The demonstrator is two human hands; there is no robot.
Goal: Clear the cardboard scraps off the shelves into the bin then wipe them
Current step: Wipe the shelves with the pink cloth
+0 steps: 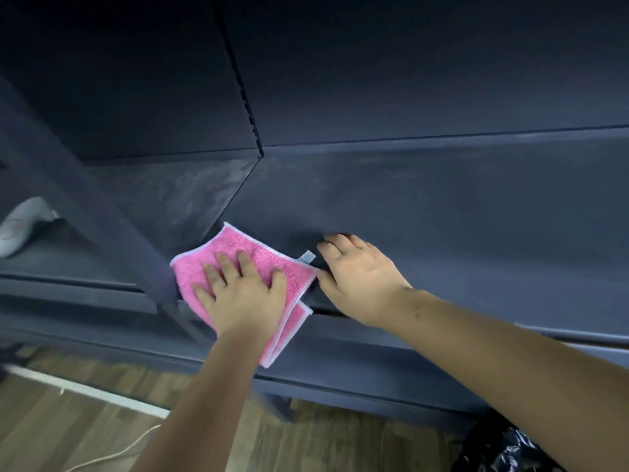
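Observation:
A dark blue-grey shelf (442, 206) runs across the view, dusty and streaked toward its back. On its front edge lies a folded pink cloth (238, 253) with a white hem, one corner hanging over the lip. My left hand (241, 291) presses flat on the cloth, fingers straight and spread. My right hand (357, 277) rests on the shelf just right of the cloth, fingers bent with the tips on the surface, thumb at the cloth's edge. No cardboard scraps show on this shelf.
A dark upright post (102, 212) crosses diagonally at left. A white object (23, 226) lies on the neighbouring shelf at far left. Below are lower shelf edges, wood floor (68, 430) with a white cable, and a black bin bag (503, 451) at bottom right.

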